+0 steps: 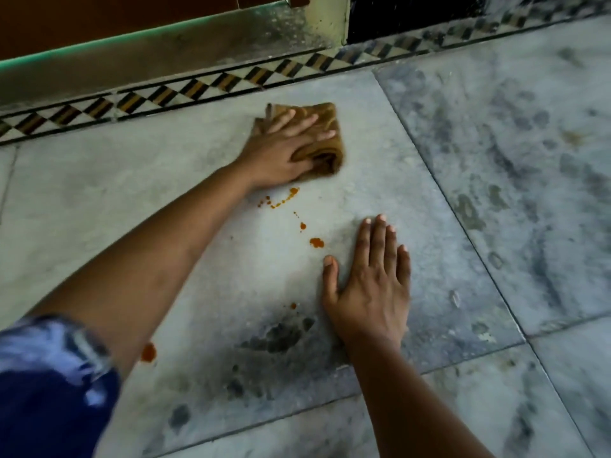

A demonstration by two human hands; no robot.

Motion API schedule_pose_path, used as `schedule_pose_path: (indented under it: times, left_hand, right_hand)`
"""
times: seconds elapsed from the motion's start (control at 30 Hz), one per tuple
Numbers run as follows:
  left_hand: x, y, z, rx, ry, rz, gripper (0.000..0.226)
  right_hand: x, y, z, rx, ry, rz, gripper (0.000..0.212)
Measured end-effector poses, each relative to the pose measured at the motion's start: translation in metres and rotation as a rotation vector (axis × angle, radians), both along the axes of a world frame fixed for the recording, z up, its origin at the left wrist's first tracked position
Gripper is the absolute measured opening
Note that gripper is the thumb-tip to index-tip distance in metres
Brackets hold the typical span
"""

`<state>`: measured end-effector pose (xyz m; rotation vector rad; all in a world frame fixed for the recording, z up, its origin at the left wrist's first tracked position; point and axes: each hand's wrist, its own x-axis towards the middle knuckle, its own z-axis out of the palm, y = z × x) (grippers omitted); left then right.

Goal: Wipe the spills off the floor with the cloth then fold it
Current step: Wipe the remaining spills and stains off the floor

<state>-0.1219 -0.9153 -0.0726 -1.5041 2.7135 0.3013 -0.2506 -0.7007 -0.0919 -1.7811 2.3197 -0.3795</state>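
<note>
A crumpled brown cloth (325, 145) lies on the grey marble floor (496, 180) near the patterned border. My left hand (281, 150) presses down on the cloth, fingers spread over it and thumb tucked into its folds. Orange spill drops (316, 242) trail across the tile from just below the cloth toward me, with a bigger blob (148, 352) beside my left forearm. My right hand (370, 285) rests flat on the floor to the right of the drops, holding nothing.
A black-and-white diamond tile border (211, 85) runs along the far edge, below a grey skirting and a brown wall. A pale post (329, 21) stands at the top. Dark stains (277, 335) mark the tile by my right wrist.
</note>
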Motion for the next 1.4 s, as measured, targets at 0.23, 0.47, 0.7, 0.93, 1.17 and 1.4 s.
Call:
schedule_pose_path:
  times: [0.23, 0.47, 0.7, 0.93, 1.17, 1.4]
  left_hand:
    - [-0.028, -0.049, 0.006, 0.056, -0.008, 0.495, 0.058]
    - [-0.040, 0.017, 0.003, 0.056, -0.012, -0.061, 0.062]
    - [0.061, 0.007, 0.004, 0.074, -0.022, 0.446, 0.058]
    - [-0.009, 0.082, 0.003, 0.057, -0.047, 0.254, 0.058]
    - [0.088, 0.067, 0.000, 0.048, -0.098, 0.554, 0.066]
    - [0.014, 0.130, 0.002, 0.070, -0.081, 0.343, 0.058]
  right_hand:
    - [-0.001, 0.002, 0.001, -0.018, -0.010, -0.004, 0.075]
    - [0.002, 0.002, 0.000, -0.003, 0.010, -0.005, 0.075]
    - [0.003, 0.005, 0.005, 0.071, 0.004, 0.032, 0.074]
    - [0.000, 0.006, 0.009, 0.114, 0.026, 0.021, 0.075]
    - [0.000, 0.005, 0.003, 0.089, 0.037, 0.028, 0.073]
    - [-0.005, 0.007, 0.007, 0.113, 0.030, 0.045, 0.071]
